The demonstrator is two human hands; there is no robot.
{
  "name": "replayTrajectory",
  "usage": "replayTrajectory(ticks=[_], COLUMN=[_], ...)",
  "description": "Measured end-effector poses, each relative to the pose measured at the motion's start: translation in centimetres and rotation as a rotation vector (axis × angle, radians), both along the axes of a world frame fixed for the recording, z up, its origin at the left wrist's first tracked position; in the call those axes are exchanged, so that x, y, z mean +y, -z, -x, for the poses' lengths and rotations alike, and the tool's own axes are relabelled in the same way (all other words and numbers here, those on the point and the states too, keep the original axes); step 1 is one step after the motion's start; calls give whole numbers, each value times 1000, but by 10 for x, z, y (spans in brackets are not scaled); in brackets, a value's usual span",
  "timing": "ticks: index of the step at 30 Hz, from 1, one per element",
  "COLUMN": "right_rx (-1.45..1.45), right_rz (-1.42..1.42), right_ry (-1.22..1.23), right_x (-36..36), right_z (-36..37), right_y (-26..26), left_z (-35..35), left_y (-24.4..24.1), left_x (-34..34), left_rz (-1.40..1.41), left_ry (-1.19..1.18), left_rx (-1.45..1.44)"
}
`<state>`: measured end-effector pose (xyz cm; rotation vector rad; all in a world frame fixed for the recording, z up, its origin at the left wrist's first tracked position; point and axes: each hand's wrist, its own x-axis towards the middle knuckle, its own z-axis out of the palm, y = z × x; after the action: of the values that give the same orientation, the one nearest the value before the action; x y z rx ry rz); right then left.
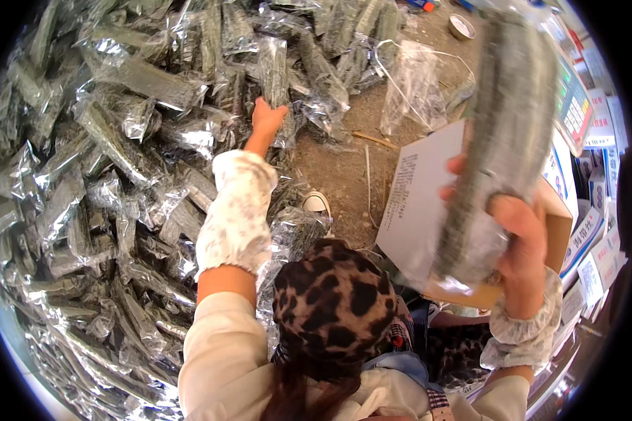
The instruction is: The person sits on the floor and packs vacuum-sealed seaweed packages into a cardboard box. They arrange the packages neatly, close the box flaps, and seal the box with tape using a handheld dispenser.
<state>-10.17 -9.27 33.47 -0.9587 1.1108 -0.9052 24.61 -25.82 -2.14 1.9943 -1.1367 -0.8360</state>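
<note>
My right hand (pixel 521 237) grips a long clear plastic packet (pixel 511 121) of dark green dried strands that look like seaweed. It is raised close to the camera, tilted and slightly blurred. Below and behind it stands a white cardboard box (pixel 421 179) with brown inner faces; the packet hides much of it. My left hand (pixel 267 120) reaches forward to a similar packet (pixel 274 66) at the edge of a large pile. Its thumb lies across that packet, and the other fingers are mostly hidden.
The pile of packets (pixel 131 79) fills the left side. On the brown floor (pixel 332 168) lie a crumpled plastic bag (pixel 413 79) and white strapping. A bowl (pixel 461 26) sits far back. At right are a keypad device (pixel 576 113) and printed boxes (pixel 584 237). A leopard-print cap (pixel 337 305) shows below.
</note>
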Motion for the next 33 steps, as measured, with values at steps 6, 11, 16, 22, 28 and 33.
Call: replayTrajectory(ticks=[6,11,16,22,28,33], right_rx=[-24,61,27,144,1430,1135], right_rz=[-232,-452,-413,-543,194,3], right_ry=[447,647,648,556,592,732], right_x=[107,152,148,141,154,167], right_z=[118,179,241,319,419,475], right_y=[-27,-31,-20,20,101,123], left_z=[34,4,-39,-37,-5,16], left_y=[-88,-114,-109,-93,-46,13], left_x=[82,135,136,79,57,-5], left_rz=[-71,-164,-460,-219,-29,160], left_ry=[166,136,556,506,461,218], left_rx=[940,243,-201,-413,-872,-509])
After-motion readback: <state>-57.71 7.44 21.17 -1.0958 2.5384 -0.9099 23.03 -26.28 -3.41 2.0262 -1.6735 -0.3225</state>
